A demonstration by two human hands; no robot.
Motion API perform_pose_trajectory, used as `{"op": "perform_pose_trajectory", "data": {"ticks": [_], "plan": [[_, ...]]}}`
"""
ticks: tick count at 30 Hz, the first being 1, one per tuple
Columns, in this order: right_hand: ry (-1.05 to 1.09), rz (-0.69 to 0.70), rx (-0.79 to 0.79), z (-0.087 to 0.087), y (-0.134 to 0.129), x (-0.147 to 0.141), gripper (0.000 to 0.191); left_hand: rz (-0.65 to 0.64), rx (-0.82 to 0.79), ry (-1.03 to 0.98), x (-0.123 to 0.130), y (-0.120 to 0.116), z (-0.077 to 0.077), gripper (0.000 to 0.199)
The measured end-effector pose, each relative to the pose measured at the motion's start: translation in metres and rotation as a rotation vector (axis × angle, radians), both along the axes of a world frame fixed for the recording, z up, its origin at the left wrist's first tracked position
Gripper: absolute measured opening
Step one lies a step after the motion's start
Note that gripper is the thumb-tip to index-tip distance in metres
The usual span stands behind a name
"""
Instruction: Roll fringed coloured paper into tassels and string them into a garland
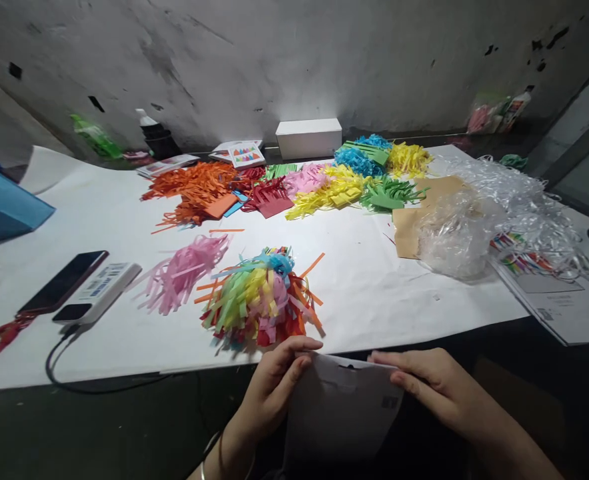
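Observation:
Between my two hands, at the table's front edge, is a flat white cardboard box [342, 417] with a small notch along its top edge and a dark printed mark low on its right. My left hand [279, 377] grips its upper left corner, thumb on the near face and fingers over the edge. On the other side, my right hand [427, 380] pinches the upper right edge. Just beyond my left hand lies a multicoloured bundle of paper tassels [259, 300]. A loose pink tassel [187, 273] rests to its left.
Fringed paper heaps in orange [194, 187], yellow [329, 193] and green [389, 195] line the back. Clear plastic wrap [462, 233] and printed packets [549, 300] lie right. A phone [62, 283] and a cabled power bank [99, 293] sit left. A white box [309, 139] stands by the wall.

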State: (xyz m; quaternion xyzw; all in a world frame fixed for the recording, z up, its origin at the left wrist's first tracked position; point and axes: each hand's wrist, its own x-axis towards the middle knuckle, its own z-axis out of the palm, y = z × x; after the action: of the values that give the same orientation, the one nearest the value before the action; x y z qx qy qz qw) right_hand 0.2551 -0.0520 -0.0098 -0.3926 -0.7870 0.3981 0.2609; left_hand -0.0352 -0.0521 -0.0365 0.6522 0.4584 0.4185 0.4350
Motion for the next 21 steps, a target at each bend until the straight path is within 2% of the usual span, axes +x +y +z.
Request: {"op": "perform_pose_trajectory", "data": {"ticks": [3, 5, 8, 11, 15, 17, 21], "plan": [[-0.226, -0.069, 0.422, 0.008, 0.001, -0.019, 0.050, -0.013, 0.041, 0.043, 0.009, 0.002, 0.002, 0.022], [-0.346, -0.006, 0.530, 0.011, 0.004, -0.034, 0.054, -0.020, 0.055, 0.038, 0.015, 0.005, 0.004, 0.022], [-0.396, 0.090, 0.405, 0.014, 0.013, -0.046, 0.054, -0.014, 0.040, 0.033, 0.020, 0.010, 0.005, 0.024], [-0.364, 0.128, 0.230, 0.019, 0.024, -0.044, 0.055, -0.001, 0.029, 0.054, 0.023, 0.014, 0.005, 0.025], [-0.323, 0.159, 0.113, 0.026, 0.031, -0.040, 0.045, -0.020, 0.058, 0.084, 0.028, 0.016, 0.008, 0.024], [-0.339, 0.172, 0.129, 0.025, 0.032, -0.040, 0.038, -0.044, 0.069, 0.099, 0.031, 0.017, 0.011, 0.023], [-0.520, 0.174, 0.364, 0.013, 0.033, -0.044, 0.045, -0.055, 0.074, 0.125, 0.036, 0.020, 0.015, 0.021]]}}
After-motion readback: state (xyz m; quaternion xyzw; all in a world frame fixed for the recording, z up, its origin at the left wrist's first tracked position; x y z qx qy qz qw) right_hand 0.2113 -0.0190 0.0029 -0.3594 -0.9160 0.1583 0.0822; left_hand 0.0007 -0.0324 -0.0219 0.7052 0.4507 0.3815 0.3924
